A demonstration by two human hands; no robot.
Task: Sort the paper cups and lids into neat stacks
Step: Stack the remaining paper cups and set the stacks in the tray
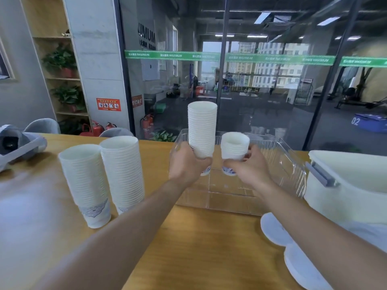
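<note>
The left hand (pixel 187 162) grasped a tall stack of ribbed white paper cups (pixel 202 128) near its base, while the right hand (pixel 250 167) held a shorter stack (pixel 235 145) just beside it, both raised over a clear ridged plastic bin (pixel 282 162). Two taller cup stacks (pixel 104 176) stood on the smooth wooden surface (pixel 199 243), and round white lids (pixel 293 254) lay at the right.

Two tall cup stacks (pixel 104 181) block the left, a white bin (pixel 351 185) the right; bare table (pixel 199 248) between

Head-worn camera looks forward and down, close over the wooden table (pixel 188 237).
</note>
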